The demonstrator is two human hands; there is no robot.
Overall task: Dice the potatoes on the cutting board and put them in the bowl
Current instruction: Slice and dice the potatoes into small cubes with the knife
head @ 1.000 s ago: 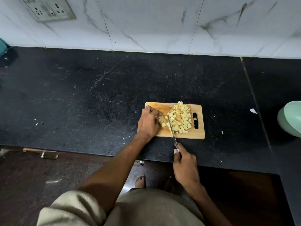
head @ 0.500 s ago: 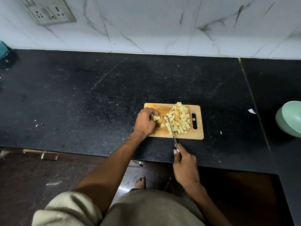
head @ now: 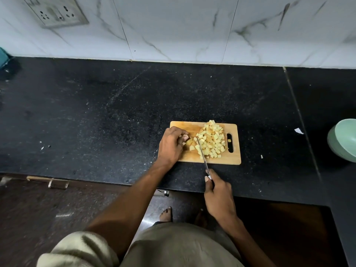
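Gripping the knife point(head: 202, 154) handle low and right of centre, the right hand point(head: 218, 197) is curled tight round it, thumb laid along the top, out over the near edge of the black counter point(head: 115, 116). Blade runs up and slightly left from that fist onto the cutting board point(head: 234, 158), its tip down among the potato pieces. Just left of the blade, the left hand point(head: 170, 146) sits knuckles-up on the board's left end, fingers bent and pinching a small uncut chunk of potato point(head: 188, 142) right at its fingertips, close beside the steel. On the other side of the blade, a heap of diced potato point(head: 212, 139) fills the board's right half, one cube lying in the handle slot. Over at the right edge of the frame, well apart from the board, the pale green bowl point(head: 344, 139) shows only in part. Farther back, marbled wall tiles point(head: 192, 29), and a socket plate point(head: 55, 12) in the upper left.
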